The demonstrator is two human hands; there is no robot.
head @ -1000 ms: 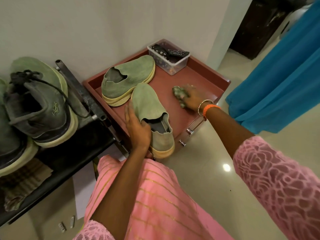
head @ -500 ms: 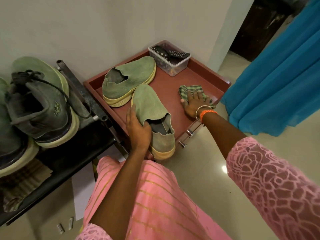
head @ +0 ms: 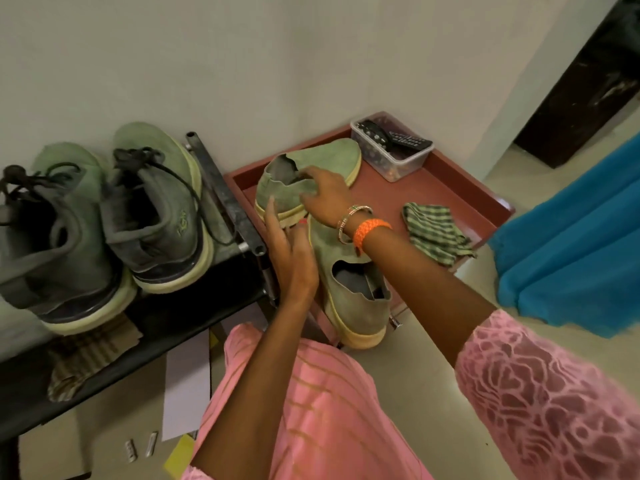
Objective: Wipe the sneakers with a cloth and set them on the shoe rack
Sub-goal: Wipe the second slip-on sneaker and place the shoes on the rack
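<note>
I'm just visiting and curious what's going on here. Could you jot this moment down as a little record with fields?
Setting: red tray table beside a black shoe rack
On rack: two dark laced sneakers
On tray: two green slip-on shoes, checked cloth, clear box of small items
Right hand: grips the collar of the far slip-on
Left hand: fingers straight, between the far slip-on's heel and the near slip-on
Cloth: lying loose, in neither hand

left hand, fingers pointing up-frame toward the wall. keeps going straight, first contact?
Likely the far slip-on shoe: the left hand has its fingertips already at that shoe's heel sole edge. Depth unclear, so contact may already exist.
</note>
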